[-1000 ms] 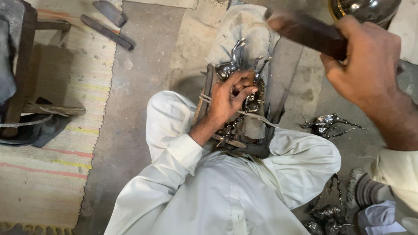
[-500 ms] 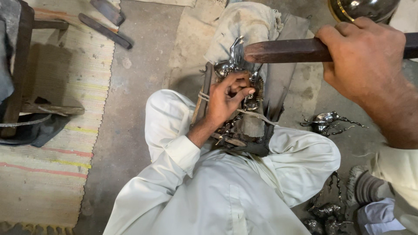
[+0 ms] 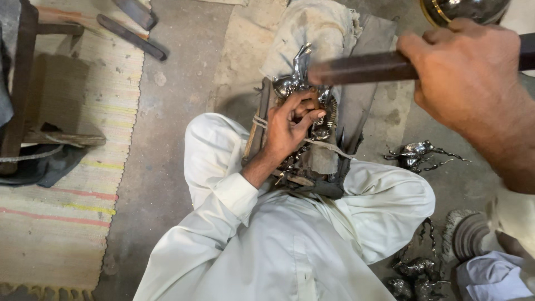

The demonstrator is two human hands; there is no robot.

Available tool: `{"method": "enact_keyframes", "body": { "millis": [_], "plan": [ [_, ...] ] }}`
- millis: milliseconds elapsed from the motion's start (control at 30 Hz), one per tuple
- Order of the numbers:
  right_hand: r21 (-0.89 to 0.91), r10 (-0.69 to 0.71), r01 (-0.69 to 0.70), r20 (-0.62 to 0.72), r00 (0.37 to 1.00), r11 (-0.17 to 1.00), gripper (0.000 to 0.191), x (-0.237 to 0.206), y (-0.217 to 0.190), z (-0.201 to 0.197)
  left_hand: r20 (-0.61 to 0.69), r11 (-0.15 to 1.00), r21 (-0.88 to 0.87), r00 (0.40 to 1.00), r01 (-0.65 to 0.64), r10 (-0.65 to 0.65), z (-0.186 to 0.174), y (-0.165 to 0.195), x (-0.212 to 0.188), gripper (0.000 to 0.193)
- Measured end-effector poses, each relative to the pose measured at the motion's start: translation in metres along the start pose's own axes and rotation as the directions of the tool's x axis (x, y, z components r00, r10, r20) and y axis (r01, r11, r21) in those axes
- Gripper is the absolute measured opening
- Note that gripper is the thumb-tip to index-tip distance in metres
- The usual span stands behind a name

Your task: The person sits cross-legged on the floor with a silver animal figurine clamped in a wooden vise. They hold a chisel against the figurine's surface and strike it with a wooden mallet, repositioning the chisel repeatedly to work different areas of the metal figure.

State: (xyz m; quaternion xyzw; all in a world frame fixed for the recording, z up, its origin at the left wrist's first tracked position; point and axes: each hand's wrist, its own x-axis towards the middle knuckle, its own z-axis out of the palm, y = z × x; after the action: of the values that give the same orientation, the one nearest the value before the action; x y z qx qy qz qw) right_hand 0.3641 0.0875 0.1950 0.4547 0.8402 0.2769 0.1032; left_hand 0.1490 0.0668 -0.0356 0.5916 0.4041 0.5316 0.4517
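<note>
Two bare hands at work, left hand fingers curled, pinning shiny metal figurine on cloth-covered block between knees, right hand fist-closed around dark bar directly above figurine, second figurine on floor nearby.

A striped rug lies beside a wooden stool and two dark bars.

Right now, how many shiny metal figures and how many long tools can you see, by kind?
Shiny metal figures: 3, one under the left hand, one on the floor, a heap at bottom right.
Long tools: 3, a bar in the right hand, two by the mat.
Total: 6
</note>
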Motion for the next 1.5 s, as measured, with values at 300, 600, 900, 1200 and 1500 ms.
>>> {"method": "enact_keyframes", "body": {
  "millis": [300, 600, 900, 1200, 1500],
  "plan": [
    [-0.043, 0.005, -0.003, 0.043, 0.999, 0.999, 0.033, 0.013, -0.005, -0.016, -0.008, 1.0, -0.014, 1.0, 0.016, -0.016, 0.002, -0.003, 0.001, 0.044],
    [0.043, 0.02, -0.021, 0.034, 0.999, 0.999, 0.036, 0.006, -0.005, -0.004, 0.024, 1.0, 0.001, 1.0, 0.019, -0.019, 0.0, 0.003, 0.004, 0.045],
    [0.055, 0.045, -0.048, 0.063, 0.997, 0.997, 0.034, -0.007, -0.003, 0.012, 0.027, 1.0, 0.019, 1.0, 0.005, -0.006, -0.001, -0.001, 0.004, 0.044],
    [-0.019, 0.053, -0.053, 0.009, 0.999, 0.998, 0.019, -0.022, -0.005, 0.03, 0.011, 0.998, 0.058, 1.0, -0.009, 0.008, -0.001, -0.004, 0.005, 0.045],
    [0.38, 0.26, -0.426, 0.416, 0.871, 0.821, 0.028, -0.04, -0.005, 0.056, -0.041, 0.878, -0.45, 0.979, 0.161, -0.2, -0.025, -0.007, 0.01, 0.042]
  ]
}}
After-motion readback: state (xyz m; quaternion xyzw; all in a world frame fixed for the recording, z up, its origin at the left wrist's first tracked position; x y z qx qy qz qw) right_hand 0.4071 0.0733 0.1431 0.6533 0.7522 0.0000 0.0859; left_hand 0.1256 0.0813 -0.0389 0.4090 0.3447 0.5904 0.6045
